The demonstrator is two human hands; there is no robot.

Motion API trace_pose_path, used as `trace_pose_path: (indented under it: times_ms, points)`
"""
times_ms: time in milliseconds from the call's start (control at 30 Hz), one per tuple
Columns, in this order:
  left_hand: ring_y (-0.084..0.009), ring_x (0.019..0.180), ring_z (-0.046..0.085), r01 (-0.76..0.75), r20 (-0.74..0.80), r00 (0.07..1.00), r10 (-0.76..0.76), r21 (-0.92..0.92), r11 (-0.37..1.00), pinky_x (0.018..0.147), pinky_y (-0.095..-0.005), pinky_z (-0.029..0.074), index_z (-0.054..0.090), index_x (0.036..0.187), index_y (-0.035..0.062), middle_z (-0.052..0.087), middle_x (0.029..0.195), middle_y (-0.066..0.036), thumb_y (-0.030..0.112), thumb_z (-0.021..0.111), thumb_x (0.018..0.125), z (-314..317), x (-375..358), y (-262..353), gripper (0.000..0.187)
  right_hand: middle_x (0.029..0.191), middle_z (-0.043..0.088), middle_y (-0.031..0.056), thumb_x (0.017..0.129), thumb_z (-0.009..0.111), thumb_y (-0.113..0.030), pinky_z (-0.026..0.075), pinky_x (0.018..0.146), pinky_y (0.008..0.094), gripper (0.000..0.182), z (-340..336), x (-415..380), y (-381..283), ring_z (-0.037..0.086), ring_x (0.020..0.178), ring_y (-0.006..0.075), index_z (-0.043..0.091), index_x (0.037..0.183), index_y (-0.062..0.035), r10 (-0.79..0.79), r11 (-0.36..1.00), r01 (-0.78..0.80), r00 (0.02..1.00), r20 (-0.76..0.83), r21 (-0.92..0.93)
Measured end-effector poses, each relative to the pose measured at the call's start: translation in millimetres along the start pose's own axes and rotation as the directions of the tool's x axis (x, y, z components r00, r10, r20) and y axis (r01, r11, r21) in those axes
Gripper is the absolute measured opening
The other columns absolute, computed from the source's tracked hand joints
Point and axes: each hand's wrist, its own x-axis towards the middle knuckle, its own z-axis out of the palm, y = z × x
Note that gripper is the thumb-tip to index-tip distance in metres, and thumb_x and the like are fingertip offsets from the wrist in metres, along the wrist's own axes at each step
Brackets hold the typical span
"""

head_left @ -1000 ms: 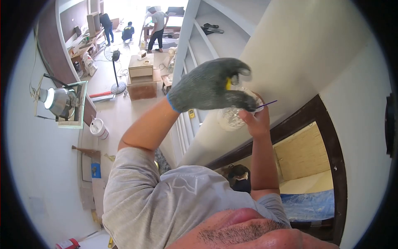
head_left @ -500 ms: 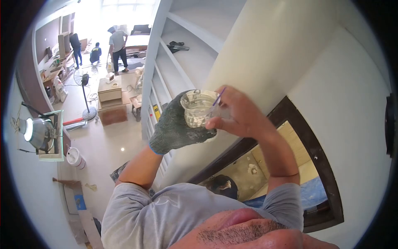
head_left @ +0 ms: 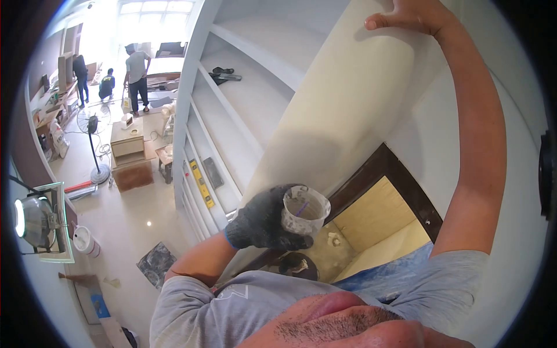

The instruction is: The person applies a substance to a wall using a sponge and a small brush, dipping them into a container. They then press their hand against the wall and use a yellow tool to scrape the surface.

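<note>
My left hand [head_left: 270,220], in a dark knit glove, is wrapped round a clear plastic cup [head_left: 316,204] with whitish smears on its wall. A thin purple stick [head_left: 302,209] leans inside the cup. High up at the top edge, my bare right hand [head_left: 409,16] lies against the smooth cream column [head_left: 331,104], thumb stretched out to the left. The other fingers of that hand run partly out of view, and nothing shows in it.
White shelving [head_left: 255,110] stands left of the column, with a yellow spirit level [head_left: 201,182] on it. Below is a dark-framed opening [head_left: 409,180]. A work lamp [head_left: 38,220], white bucket [head_left: 86,240] and standing fan [head_left: 93,145] are at left. Several people work farther back.
My right hand has left the cup and moved up to the column. The purple stick now rests in the cup. My left hand has lowered and shifted right with the cup.
</note>
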Motion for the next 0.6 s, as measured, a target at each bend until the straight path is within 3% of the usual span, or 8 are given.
trace_pose_path:
  times_ms: [67,200,267,467,600]
  points:
    - [-0.0258,0.109,0.066,-0.024,0.052,0.999,0.015,0.162,0.986,0.098,-0.0383,0.051,0.062,0.125,0.0060,0.069,0.115,-0.012,0.035,0.096,0.063,-0.5,6.1,-5.3,0.076,0.160,0.036,0.0198,0.061,0.073,-0.083,0.004,0.124,0.0651,0.111,-3.7,0.5,-5.6,0.014,0.156,0.0390,0.055,0.148,-0.0167,-0.002,1.000,0.003,0.999,0.035,-0.016]
    - [-0.0314,0.106,0.066,-0.125,0.051,0.992,0.116,0.221,0.967,0.094,-0.0407,0.051,0.065,0.120,0.0081,0.068,0.112,-0.014,0.042,0.095,0.062,4.0,18.4,-12.9,0.074,0.159,0.038,0.0198,0.062,0.072,-0.085,0.003,0.122,0.0689,0.111,2.8,6.4,-3.7,0.015,0.155,0.0384,0.058,0.145,-0.0133,-0.041,0.996,0.046,0.997,0.071,-0.072]
    - [-0.0322,0.106,0.066,-0.150,0.051,0.989,0.142,0.222,0.963,0.094,-0.0409,0.051,0.065,0.119,0.0081,0.068,0.111,-0.014,0.043,0.094,0.062,6.9,23.7,-21.1,0.073,0.159,0.039,0.0199,0.061,0.071,-0.086,0.003,0.121,0.0704,0.112,0.7,5.6,-4.4,0.016,0.155,0.0386,0.059,0.144,-0.0111,-0.078,0.995,0.083,0.994,0.080,-0.057]
    - [-0.0313,0.105,0.066,-0.129,0.070,0.990,0.120,0.157,0.979,0.093,-0.0407,0.051,0.065,0.117,0.0080,0.067,0.111,-0.014,0.042,0.094,0.062,4.1,34.8,-16.8,0.071,0.158,0.040,0.0202,0.061,0.070,-0.087,0.007,0.121,0.0714,0.114,-8.2,7.4,-11.9,0.021,0.154,0.0387,0.058,0.144,-0.0093,0.012,0.971,0.039,0.977,0.211,-0.235]
    - [-0.0301,0.105,0.066,-0.130,0.077,0.990,0.119,0.166,0.977,0.093,-0.0404,0.051,0.065,0.117,0.0083,0.068,0.110,-0.013,0.041,0.095,0.062,3.7,38.4,-24.5,0.071,0.158,0.040,0.0200,0.060,0.072,-0.085,0.008,0.123,0.0688,0.115,-2.8,2.1,-8.0,0.022,0.154,0.0375,0.057,0.145,-0.0092,-0.075,0.980,0.097,0.989,0.130,-0.176]
